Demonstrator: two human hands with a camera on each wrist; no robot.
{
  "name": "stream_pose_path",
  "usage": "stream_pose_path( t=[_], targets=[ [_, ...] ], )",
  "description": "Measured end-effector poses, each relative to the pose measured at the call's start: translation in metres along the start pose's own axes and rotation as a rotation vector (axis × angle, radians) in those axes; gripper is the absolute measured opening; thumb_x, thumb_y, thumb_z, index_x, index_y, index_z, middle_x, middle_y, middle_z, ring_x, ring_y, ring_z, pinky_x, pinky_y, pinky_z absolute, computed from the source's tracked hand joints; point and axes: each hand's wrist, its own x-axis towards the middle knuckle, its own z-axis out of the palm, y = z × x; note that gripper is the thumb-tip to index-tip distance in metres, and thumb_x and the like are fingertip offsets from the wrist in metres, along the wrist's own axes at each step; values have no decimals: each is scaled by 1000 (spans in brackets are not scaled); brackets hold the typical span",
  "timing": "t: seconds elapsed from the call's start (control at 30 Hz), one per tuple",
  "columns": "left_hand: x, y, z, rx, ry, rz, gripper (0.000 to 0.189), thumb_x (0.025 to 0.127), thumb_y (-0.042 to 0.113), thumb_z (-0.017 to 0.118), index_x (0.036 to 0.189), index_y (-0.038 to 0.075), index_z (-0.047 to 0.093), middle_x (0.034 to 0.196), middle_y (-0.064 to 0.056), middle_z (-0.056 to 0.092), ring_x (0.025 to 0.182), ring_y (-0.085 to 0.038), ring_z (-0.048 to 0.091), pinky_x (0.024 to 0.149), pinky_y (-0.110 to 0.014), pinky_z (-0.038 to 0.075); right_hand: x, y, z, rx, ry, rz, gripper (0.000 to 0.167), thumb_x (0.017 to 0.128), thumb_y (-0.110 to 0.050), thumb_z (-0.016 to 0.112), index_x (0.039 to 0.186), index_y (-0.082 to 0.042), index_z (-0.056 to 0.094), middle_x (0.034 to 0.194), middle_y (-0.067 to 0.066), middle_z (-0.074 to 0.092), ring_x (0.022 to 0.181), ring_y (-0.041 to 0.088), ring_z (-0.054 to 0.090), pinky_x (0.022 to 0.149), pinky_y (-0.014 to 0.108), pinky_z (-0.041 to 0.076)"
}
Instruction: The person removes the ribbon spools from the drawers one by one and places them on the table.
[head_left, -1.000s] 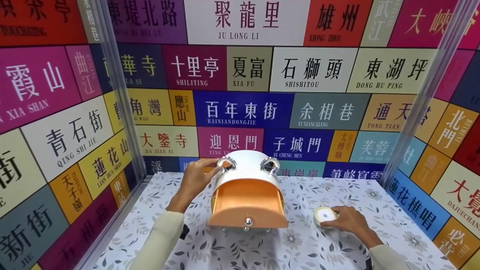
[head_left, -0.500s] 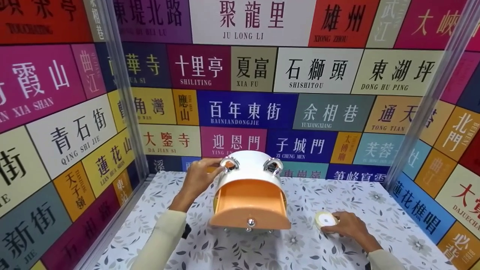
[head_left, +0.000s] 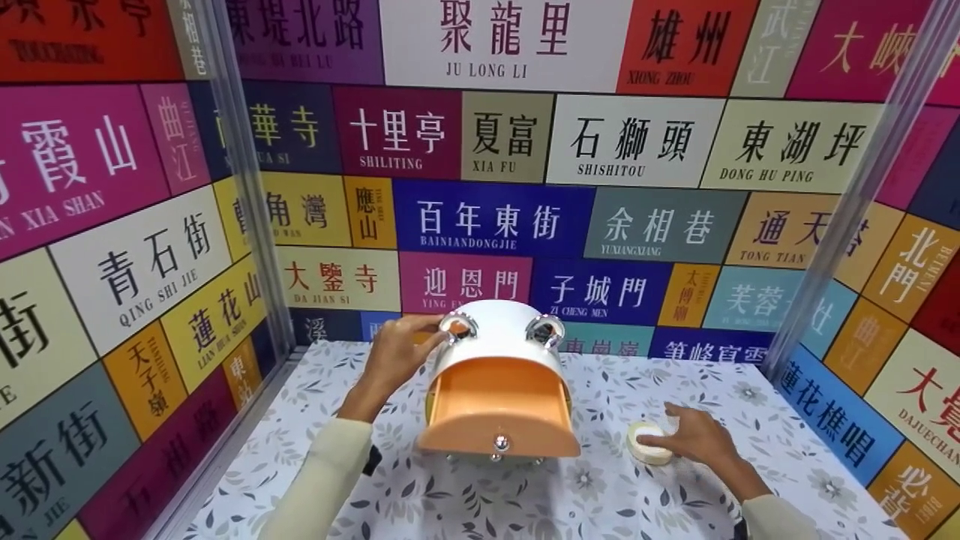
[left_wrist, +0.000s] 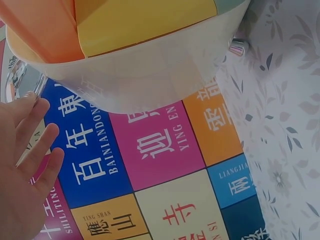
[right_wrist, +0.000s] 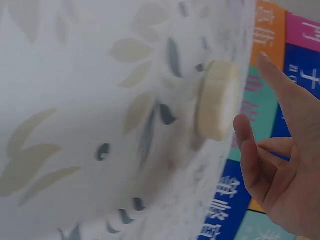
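A small, booth-like space; whether within a home, shop or studio, I cannot tell from here. Walls (head_left: 495, 217) at back, left and right bear coloured signs (head_left: 150, 262) in Chinese characters, many with romanised names. Pale posts (head_left: 249, 187) line two corners, and a leaf-patterned table (head_left: 750, 405) stands between the walls.

Over at the white box's (head_left: 501, 330) 4 o'clock, the right hand (head_left: 701, 439) has let go of the pale roll (head_left: 649, 454).
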Motion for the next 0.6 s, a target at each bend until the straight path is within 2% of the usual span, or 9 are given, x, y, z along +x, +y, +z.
stream_pose_path(
  t=[0.03, 0.07, 0.13, 0.2, 0.27, 0.37, 0.4, 0.47, 0.6],
  targets=[
    [0, 0, 0, 2, 3, 5, 31, 91, 18, 83, 120, 12, 78, 107, -4, 79, 96, -18, 76, 88, -36, 62, -1, -6, -5, 4, 26, -27, 103, 74, -70, 82, 142, 4, 59, 54, 1, 54, 41, 9, 37, 42, 27, 28],
    [0, 0, -1, 7, 7, 7, 31, 90, 19, 83, 120, 12, 79, 106, -4, 79, 96, -18, 76, 88, -37, 62, -2, -12, -10, 10, 54, -55, 99, 75, -69, 82, 140, 2, 62, 58, 4, 59, 41, 8, 38, 41, 28, 30],
    [-1, 0, -1, 5, 12, 16, 32, 90, 19, 84, 121, 13, 79, 106, -4, 79, 97, -20, 76, 87, -39, 62, -6, -27, -19, 25, 118, -120, 87, 76, -66, 83, 135, -3, 68, 76, 10, 72, 41, 9, 46, 39, 29, 35],
    [-1, 0, -1, -1, 11, 18, 32, 90, 19, 84, 121, 13, 79, 107, -3, 79, 99, -21, 75, 86, -39, 62, -11, -44, -27, 36, 168, -167, 77, 78, -65, 82, 130, -10, 73, 80, 11, 73, 43, 9, 53, 38, 29, 39],
    [-1, 1, -2, -10, 4, 13, 32, 90, 19, 84, 121, 13, 78, 110, -3, 79, 101, -22, 75, 86, -38, 62, -16, -60, -33, 41, 235, -236, 67, 78, -63, 83, 125, -15, 77, 89, 12, 76, 39, 6, 44, 36, 26, 34],
    [0, 1, -3, -15, -7, 2, 31, 91, 20, 83, 122, 15, 78, 113, -2, 78, 102, -21, 74, 85, -35, 62, -25, -83, -41, 44, 317, -332, 53, 79, -57, 85, 118, -21, 80, 85, 5, 76, 37, 5, 34, 35, 24, 28],
    [0, 1, -3, -16, -10, -1, 31, 91, 20, 83, 122, 15, 78, 114, -2, 78, 102, -21, 74, 85, -34, 62, -28, -91, -43, 47, 339, -363, 49, 79, -55, 86, 116, -23, 81, 92, 4, 79, 36, 5, 33, 35, 24, 27],
    [0, 2, -4, -16, -14, -5, 31, 92, 20, 82, 122, 15, 78, 115, -2, 78, 102, -21, 74, 85, -33, 62, -34, -106, -47, 56, 370, -418, 42, 80, -49, 88, 113, -24, 82, 107, 0, 79, 38, 3, 40, 35, 24, 32],
    [-1, 2, -3, -15, -10, -2, 31, 91, 20, 82, 122, 14, 78, 113, -3, 78, 102, -22, 75, 87, -37, 62, -45, -132, -51, 76, 397, -510, 36, 80, -43, 89, 111, -27, 82, 105, -4, 80, 41, -2, 44, 36, 23, 36]
  ],
)
